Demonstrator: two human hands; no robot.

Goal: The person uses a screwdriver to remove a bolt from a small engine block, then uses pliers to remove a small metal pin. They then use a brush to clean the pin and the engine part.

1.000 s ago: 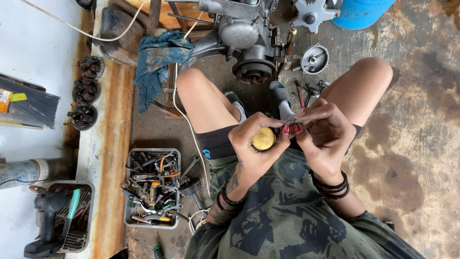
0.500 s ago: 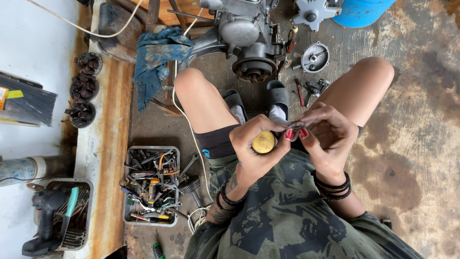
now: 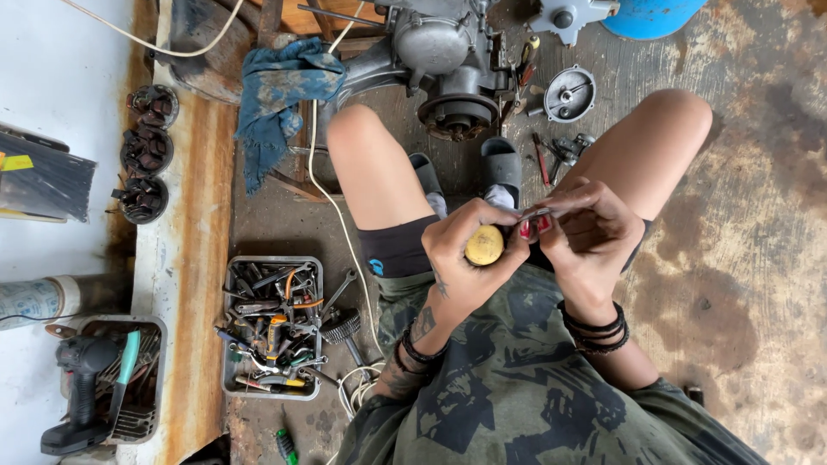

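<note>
Two hands meet at the middle of the view, above the person's lap, between the bare knees.

Item 1: left hand (image 3: 469, 250). Grip closed around a screwdriver (image 3: 485, 245) with a round yellow handle; the butt of the handle faces the camera.

Item 2: right hand (image 3: 586, 232). Grip closed, fingertips pinching a small red and metal part (image 3: 536, 226); its exact kind is too small to tell.

Item 3: screwdriver, position and axis. Held just left of the small part, touching or nearly touching it. The long axis appears to run from the yellow handle rightward toward the part, roughly level; the shaft is mostly hidden by fingers, so the tip's seat cannot be told.

Item 4: risks, as judged. The tip could slip off the small part and jab the right fingers, since the part is held in bare fingertips with no support beneath. The part could also drop to the concrete floor (image 3: 741, 258) and be lost among the loose pieces there.

Item 5: surroundings. Engine (image 3: 448, 60) at the far middle, blue rag (image 3: 280, 95) far left, round metal cover (image 3: 568, 93) far right, tray of hand tools (image 3: 231, 331) near left, cordless drill (image 3: 82, 387) at the near left corner.
</note>
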